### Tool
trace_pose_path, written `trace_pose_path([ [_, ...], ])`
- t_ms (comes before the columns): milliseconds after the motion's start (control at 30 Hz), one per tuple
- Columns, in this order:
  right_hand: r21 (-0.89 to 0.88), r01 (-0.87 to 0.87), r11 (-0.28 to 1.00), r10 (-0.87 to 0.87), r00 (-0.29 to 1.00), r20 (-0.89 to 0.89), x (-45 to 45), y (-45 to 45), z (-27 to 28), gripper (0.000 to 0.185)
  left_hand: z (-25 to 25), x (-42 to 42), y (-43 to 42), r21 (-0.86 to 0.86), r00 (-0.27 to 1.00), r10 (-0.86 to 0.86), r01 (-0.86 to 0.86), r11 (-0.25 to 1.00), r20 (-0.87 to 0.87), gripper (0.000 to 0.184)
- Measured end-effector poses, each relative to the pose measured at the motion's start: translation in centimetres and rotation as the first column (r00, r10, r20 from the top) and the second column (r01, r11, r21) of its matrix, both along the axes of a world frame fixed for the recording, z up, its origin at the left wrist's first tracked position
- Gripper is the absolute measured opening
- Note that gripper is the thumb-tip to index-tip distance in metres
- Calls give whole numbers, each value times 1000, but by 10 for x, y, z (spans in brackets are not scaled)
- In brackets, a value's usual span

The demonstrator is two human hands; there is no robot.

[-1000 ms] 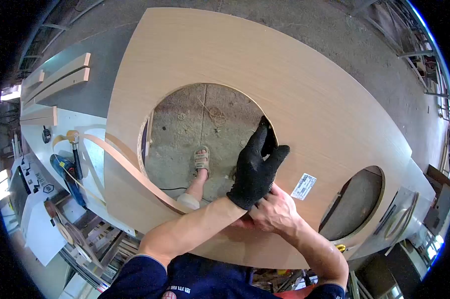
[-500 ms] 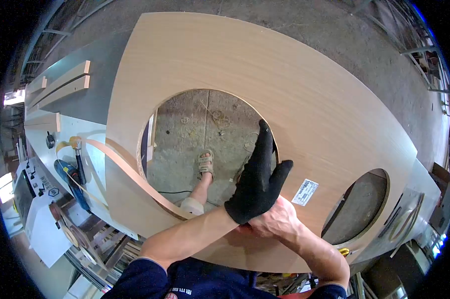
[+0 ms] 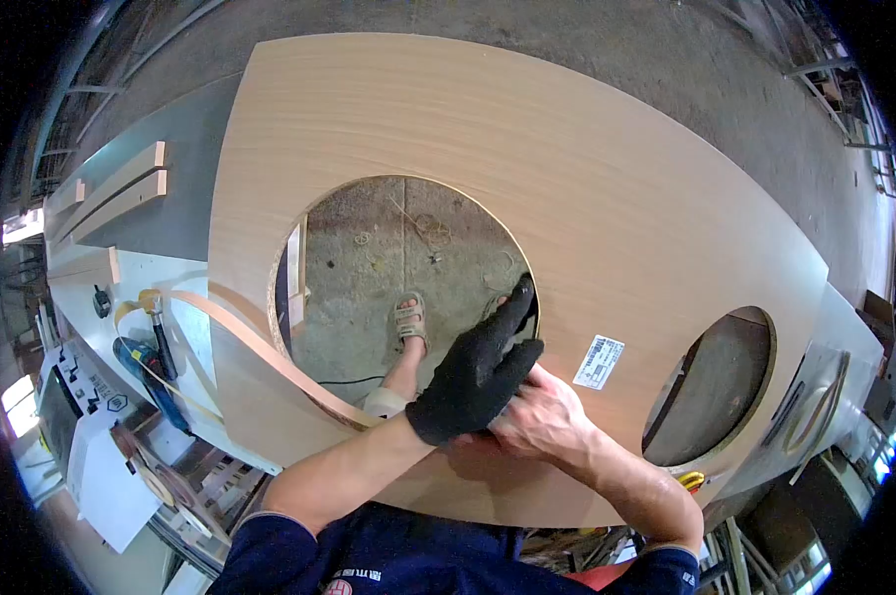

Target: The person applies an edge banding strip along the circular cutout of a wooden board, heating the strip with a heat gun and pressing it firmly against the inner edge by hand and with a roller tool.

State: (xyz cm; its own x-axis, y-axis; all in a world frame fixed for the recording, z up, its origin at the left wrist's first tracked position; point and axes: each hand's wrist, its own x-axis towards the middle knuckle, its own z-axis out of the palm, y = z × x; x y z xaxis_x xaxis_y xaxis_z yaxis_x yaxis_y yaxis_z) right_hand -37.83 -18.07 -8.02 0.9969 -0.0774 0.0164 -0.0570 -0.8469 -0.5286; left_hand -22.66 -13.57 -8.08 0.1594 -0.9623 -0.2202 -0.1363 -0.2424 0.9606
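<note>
My left hand, in a black glove, reaches over the right side of a large round hole in a wood-grain panel. Its fingers are stretched along the rim and its thumb stands apart. My right hand is bare and closed beside and partly beneath the glove; what it grips is hidden. A long, thin wood-coloured strip curves from the left over the panel and passes behind my left forearm. Pale edging lines part of the hole's rim.
At left, a hammer, a blue power tool and a small black object lie beside wooden strips. A label is on the panel, near a second hole. A yellow-handled tool sits by my right forearm.
My gloved left hand has moved down and left along the rim, its fingers now lower. My right hand stays close beside it. The view has shifted slightly.
</note>
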Motion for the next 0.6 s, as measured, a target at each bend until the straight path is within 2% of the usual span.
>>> trace_pose_path([
  [67, -37, 21, 999, -21, 1000, -5, -3, 7, 0, 33, 6, 6, 8, 30, 996, -85, 86, 996, -16, 60],
  [167, -3, 158, 988, -157, 983, 91, -4, 11, 7, 33, 3, 12, 13, 34, 988, -153, 153, 988, -15, 56],
  [267, 9, 102, 995, -102, 993, 55, -8, 8, 9, 32, 3, 12, 18, 8, 981, -189, 190, 982, -52, 56],
  [367, 57, 43, 997, -46, 997, 59, -15, 10, 5, 30, 6, 7, 25, -63, 981, -189, 191, 979, 46, 57],
  [467, 30, 85, 996, -87, 990, 109, -15, 10, 2, 30, 12, 7, 31, -100, 970, -233, 238, 966, 65, 60],
  [533, 8, 96, 995, -96, 988, 123, -11, 10, 2, 29, 12, 8, 21, -25, 968, -121, 119, 993, -220, 67],
  [600, -9, 115, 993, -113, 988, 109, -9, 14, 2, 29, 6, 9, -1, 59, 926, 10, 14, 998, -378, 77],
])
